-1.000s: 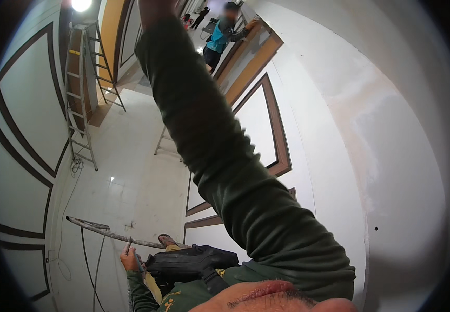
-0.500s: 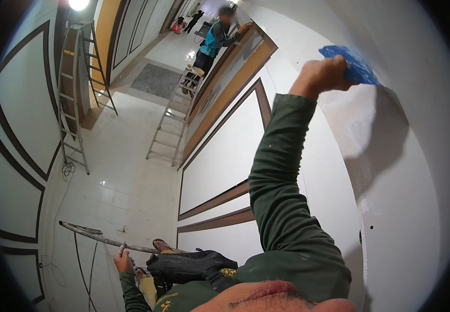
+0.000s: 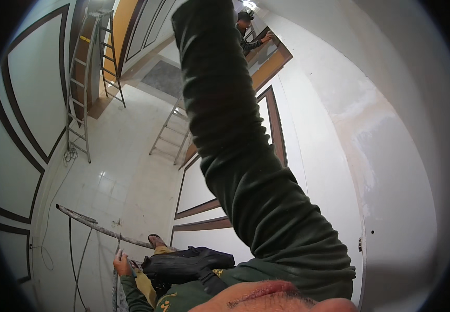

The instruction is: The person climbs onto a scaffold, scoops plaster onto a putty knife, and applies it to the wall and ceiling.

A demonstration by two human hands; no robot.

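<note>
My right arm in its dark green sleeve (image 3: 230,140) reaches up across the middle to the top edge. The right hand is out of the picture, and the blue spreader it held is not visible. Low on the left, my left hand (image 3: 122,265) is closed around a thin greyish thing, too small to make out. That hand is near a curved, paint-spattered rail (image 3: 100,229) with thin dark legs. On the white wall at right, a patch of smeared filler (image 3: 365,140) looks pale pink and grey.
A tall stepladder (image 3: 79,88) stands at far left by a coiled cable (image 3: 70,155). Another ladder (image 3: 169,132) is partly behind my arm. A co-worker (image 3: 246,36) reaches to the wood-trimmed wall at the back. A black bag (image 3: 188,265) hangs at my front.
My right arm has swung from the right-hand wall up and to the left. The right hand and blue spreader have left the picture, uncovering the filler patch. The left hand stays low.
</note>
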